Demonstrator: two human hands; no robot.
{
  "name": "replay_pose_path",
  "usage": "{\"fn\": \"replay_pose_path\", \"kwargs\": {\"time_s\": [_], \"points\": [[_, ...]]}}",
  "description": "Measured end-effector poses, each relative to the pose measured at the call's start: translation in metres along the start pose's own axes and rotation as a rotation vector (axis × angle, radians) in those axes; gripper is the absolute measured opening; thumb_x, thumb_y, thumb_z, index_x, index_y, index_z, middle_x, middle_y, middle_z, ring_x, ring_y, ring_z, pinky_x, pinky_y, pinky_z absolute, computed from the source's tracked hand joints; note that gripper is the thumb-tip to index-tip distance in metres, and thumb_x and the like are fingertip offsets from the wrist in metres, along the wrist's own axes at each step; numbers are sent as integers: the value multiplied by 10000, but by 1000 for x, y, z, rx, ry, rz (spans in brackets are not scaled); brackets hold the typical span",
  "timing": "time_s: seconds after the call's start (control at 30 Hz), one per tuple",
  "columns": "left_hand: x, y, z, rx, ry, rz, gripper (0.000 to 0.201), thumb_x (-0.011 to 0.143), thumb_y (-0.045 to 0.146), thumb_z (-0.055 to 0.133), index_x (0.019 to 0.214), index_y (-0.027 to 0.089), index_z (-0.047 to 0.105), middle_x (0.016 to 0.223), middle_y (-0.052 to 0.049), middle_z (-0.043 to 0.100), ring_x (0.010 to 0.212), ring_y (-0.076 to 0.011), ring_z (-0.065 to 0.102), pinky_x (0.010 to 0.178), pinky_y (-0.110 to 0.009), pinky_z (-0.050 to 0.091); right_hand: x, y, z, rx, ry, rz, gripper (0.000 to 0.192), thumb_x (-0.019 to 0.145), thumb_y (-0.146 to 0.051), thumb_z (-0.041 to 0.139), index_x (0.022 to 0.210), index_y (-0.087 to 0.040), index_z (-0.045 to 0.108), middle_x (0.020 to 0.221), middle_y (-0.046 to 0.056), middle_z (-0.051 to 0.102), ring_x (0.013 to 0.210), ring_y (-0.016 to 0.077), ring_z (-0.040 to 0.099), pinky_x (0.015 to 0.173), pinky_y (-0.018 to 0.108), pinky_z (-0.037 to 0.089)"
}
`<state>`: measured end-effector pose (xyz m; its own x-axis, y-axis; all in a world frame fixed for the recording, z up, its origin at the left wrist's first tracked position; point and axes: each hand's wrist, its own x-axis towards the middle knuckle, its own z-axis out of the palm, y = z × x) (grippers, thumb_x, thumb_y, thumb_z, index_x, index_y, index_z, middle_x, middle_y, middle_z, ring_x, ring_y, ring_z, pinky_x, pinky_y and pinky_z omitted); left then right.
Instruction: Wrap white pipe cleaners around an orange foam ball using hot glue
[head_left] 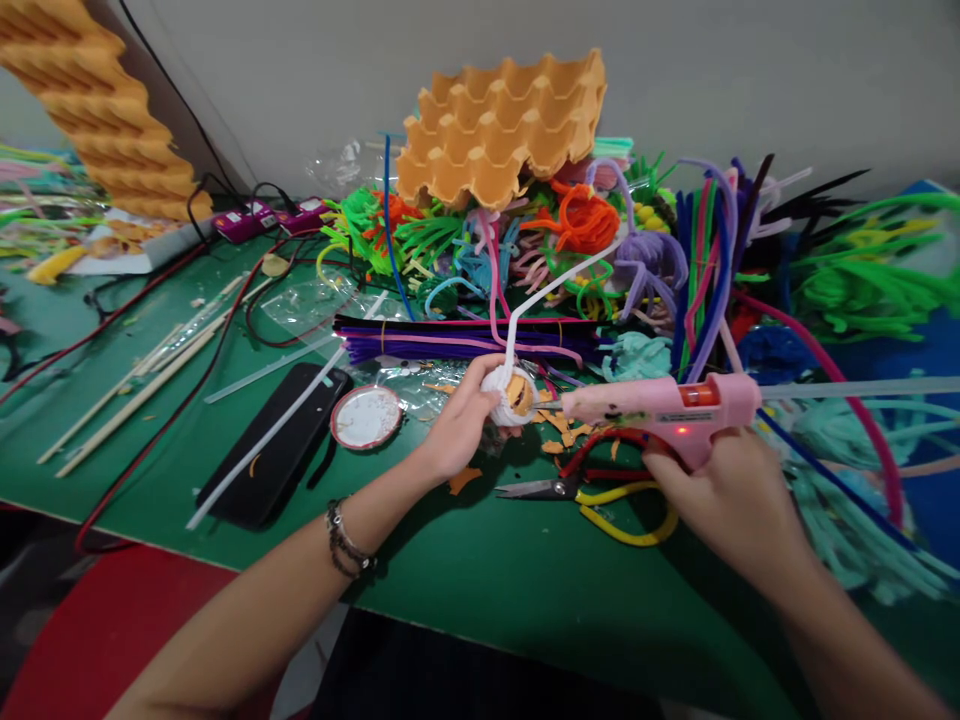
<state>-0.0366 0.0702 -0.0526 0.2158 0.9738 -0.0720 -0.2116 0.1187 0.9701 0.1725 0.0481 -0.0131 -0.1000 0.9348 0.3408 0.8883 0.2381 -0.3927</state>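
Observation:
My left hand is closed around a small piece wrapped in white pipe cleaner, with an orange-tan patch showing on its right face. A loose length of the white stem bends up and to the right from it. In my right hand is a pink hot glue gun, its red light lit and a clear glue stick running out of its back. The gun's nozzle points left and meets, or nearly meets, the tan patch. Scissors with yellow handles lie below the gun, beside another red-handled pair.
An orange egg carton rests on a heap of coloured pipe cleaners at the back. A black phone case, a white lid, wooden sticks and cables lie on the left. Pipe cleaner bundles fill the right side.

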Motion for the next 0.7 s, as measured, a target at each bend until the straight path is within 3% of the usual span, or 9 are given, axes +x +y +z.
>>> {"fn": "replay_pose_path", "kwargs": {"time_s": [0.27,0.43,0.53,0.7], "points": [[1,-4,-2,27,46,8,336,693,325,428,989,167,439,674,21,505,475,-82,441,441,-222,339,-2,5,4,-54,106,-33,324,691,-481,498,503,-269,340,415,-25,342,394,157,409,417,301,338],[1,-2,-1,37,74,-2,302,706,314,411,968,170,451,699,15,485,507,-84,413,435,-213,322,-3,9,6,-78,112,-14,387,718,-596,457,560,-242,448,438,-10,394,376,162,416,397,311,338],[2,1,0,93,169,6,267,701,267,401,942,171,461,720,13,495,543,-89,431,485,-220,360,-4,10,9,-48,147,-15,400,743,-589,441,670,-206,532,530,31,499,451,189,496,436,318,387],[5,3,-8,178,397,176,278,702,221,424,975,198,475,893,-20,535,742,-132,493,610,-246,413,-5,15,19,13,155,-99,314,797,-477,445,825,-188,563,744,84,600,694,233,596,590,335,463]]}}
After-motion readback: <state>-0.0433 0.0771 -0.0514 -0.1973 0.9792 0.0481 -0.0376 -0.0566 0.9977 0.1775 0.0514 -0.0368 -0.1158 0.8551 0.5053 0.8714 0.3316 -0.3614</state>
